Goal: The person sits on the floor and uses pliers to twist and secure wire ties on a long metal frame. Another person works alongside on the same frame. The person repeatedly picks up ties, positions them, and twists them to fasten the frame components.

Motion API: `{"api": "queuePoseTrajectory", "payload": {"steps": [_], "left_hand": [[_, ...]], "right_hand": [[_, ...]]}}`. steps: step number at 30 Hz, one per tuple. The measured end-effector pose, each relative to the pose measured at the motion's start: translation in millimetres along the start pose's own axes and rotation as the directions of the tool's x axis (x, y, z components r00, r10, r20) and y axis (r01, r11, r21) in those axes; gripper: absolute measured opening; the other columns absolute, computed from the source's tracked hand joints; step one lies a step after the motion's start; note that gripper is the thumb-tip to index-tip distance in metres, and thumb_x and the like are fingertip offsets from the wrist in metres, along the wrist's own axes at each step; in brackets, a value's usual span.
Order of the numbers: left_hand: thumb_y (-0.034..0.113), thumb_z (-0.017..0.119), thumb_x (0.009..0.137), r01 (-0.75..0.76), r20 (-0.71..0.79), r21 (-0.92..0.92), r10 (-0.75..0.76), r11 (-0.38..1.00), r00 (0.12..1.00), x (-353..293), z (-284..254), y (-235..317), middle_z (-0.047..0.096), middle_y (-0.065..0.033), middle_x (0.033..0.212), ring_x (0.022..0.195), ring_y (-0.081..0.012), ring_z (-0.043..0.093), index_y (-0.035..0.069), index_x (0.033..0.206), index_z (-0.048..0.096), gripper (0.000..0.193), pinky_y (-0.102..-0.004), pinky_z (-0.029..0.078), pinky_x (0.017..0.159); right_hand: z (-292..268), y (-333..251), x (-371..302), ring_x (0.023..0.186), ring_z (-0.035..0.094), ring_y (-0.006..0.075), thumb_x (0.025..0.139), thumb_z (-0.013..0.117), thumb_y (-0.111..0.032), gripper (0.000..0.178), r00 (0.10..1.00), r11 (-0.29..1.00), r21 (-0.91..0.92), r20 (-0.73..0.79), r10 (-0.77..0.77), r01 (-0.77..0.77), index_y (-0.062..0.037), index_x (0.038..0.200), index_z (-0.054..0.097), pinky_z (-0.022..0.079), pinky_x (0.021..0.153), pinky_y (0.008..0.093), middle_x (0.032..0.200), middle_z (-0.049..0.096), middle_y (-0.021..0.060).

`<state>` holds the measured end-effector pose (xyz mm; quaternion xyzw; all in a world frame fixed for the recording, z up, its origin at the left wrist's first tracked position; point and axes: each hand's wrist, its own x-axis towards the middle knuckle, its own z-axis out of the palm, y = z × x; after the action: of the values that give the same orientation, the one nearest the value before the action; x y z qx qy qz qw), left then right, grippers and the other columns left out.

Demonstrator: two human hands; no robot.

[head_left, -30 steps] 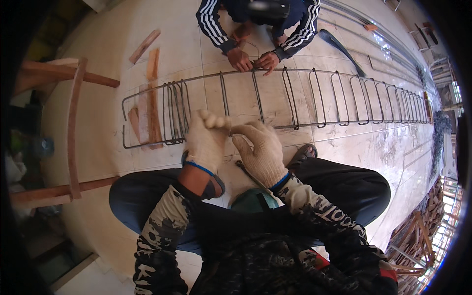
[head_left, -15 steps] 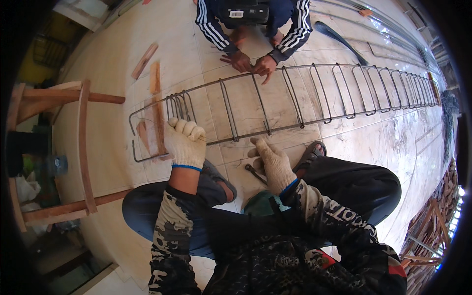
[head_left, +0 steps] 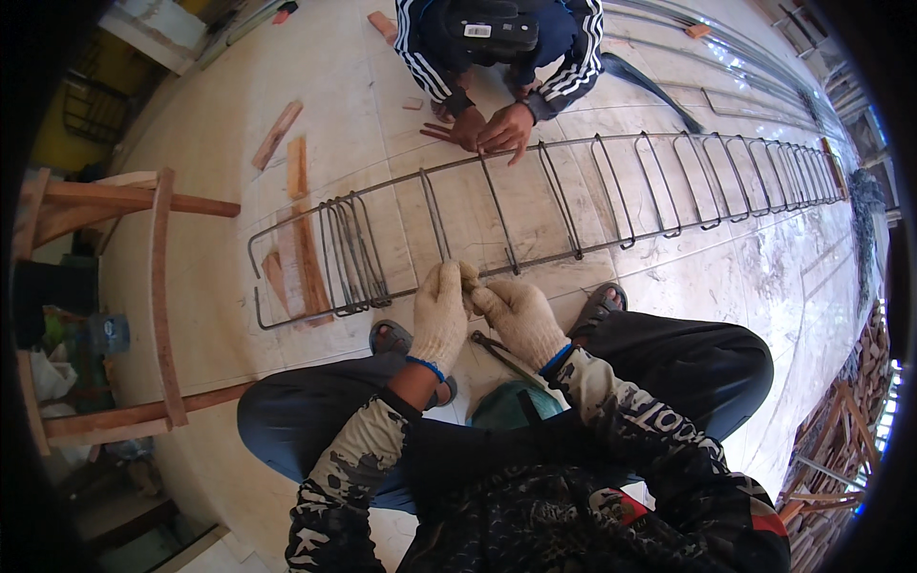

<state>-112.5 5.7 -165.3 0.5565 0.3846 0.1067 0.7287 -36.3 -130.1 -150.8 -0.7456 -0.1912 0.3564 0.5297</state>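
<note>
A long cage of steel reinforcing bar (head_left: 544,258) with bent rectangular stirrups lies across the tiled floor before me. My left hand (head_left: 442,310) and my right hand (head_left: 521,317), both in cream knit gloves with blue cuffs, meet at its near long bar, by the foot of a stirrup (head_left: 435,215). The fingertips of each are pinched together; whatever lies between them is too small to make out. Several stirrups (head_left: 349,253) stand bunched left of my hands. Below the right hand, a dark-headed metal hand tool (head_left: 497,350) leans by a teal object (head_left: 516,405) between my legs.
Across the cage a co-worker crouches, hands (head_left: 492,129) at the far bar. Wood offcuts (head_left: 278,136) lie at the left, near a wooden frame (head_left: 164,286). A dark curved strip (head_left: 650,88) and long steel rods (head_left: 745,62) lie at the far right.
My left hand has moved right, from the bunched stirrups to beside my right hand. The right hand has shifted slightly and its fingers have closed. The co-worker's hands stay at the far bar.
</note>
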Motion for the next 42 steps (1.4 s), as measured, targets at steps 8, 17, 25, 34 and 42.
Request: {"api": "queuePoseTrajectory", "payload": {"steps": [8, 17, 25, 34, 42], "left_hand": [[0.037, 0.053, 0.119, 0.002, 0.059, -0.053, 0.001, 0.999, 0.998, -7.9, 6.5, 5.5, 0.073, -0.0054, 0.108, 0.093, -0.0120, 0.066, 0.006, 0.114, 0.073, 0.038, -0.0285, 0.054, 0.078], [0.036, 0.050, 0.118, 0.096, 0.053, -0.659, -0.082, 0.746, 0.995, 11.4, 5.6, 4.2, 0.036, 0.0022, 0.075, 0.071, -0.0177, 0.042, 0.016, 0.087, 0.048, 0.037, -0.0378, 0.052, 0.081], [0.040, 0.049, 0.115, 0.020, -0.028, -0.744, -0.061, 0.668, 0.998, 10.9, -10.2, 11.3, 0.024, 0.0068, 0.065, 0.055, -0.0128, 0.027, 0.023, 0.078, 0.041, 0.042, -0.0331, 0.036, 0.059], [0.060, 0.046, 0.113, 0.015, -0.088, -0.732, -0.116, 0.681, 0.989, 15.2, -15.1, 9.3, 0.021, 0.0065, 0.062, 0.052, -0.0132, 0.023, 0.025, 0.074, 0.033, 0.054, -0.0336, 0.023, 0.050], [0.061, 0.045, 0.113, 0.192, 0.019, -0.783, -0.286, 0.591, 0.958, 19.6, -17.8, 10.2, 0.020, 0.0067, 0.061, 0.050, -0.0136, 0.019, 0.026, 0.070, 0.026, 0.058, -0.0338, 0.016, 0.049]], "right_hand": [[2.8, 6.5, 1.7, 0.081, 0.073, 0.0398, 0.101, 0.073, -0.029, 0.028, 0.973, 0.964, -0.157, -0.050, -0.225, 0.215, -0.0031, 0.107, 0.082, 0.057, 0.077, 0.0491, 0.087, 0.075, 0.0231], [18.6, 25.7, 3.1, 0.078, 0.071, 0.0251, 0.113, 0.062, -0.032, 0.036, 0.992, 0.991, 0.069, 0.048, -0.119, 0.116, 0.0017, 0.109, 0.074, 0.055, 0.072, 0.0396, 0.088, 0.074, 0.0149], [9.1, 12.9, -2.4, 0.078, 0.068, 0.0165, 0.115, 0.056, -0.049, 0.054, 0.941, 0.943, 0.244, 0.304, 0.146, -0.225, 0.0020, 0.116, 0.072, 0.054, 0.071, 0.0339, 0.085, 0.073, 0.0085], [23.3, 2.3, -13.6, 0.093, 0.072, 0.0436, 0.110, 0.064, -0.031, 0.036, 0.967, 0.952, -0.191, 0.137, -0.216, 0.240, 0.0032, 0.118, 0.072, 0.056, 0.084, 0.0481, 0.098, 0.073, 0.0254], [22.1, -0.6, -16.8, 0.088, 0.073, 0.0480, 0.105, 0.069, -0.029, 0.027, 0.954, 0.811, -0.502, 0.176, -0.243, 0.300, -0.0053, 0.116, 0.075, 0.057, 0.074, 0.0543, 0.093, 0.075, 0.0251]]}}
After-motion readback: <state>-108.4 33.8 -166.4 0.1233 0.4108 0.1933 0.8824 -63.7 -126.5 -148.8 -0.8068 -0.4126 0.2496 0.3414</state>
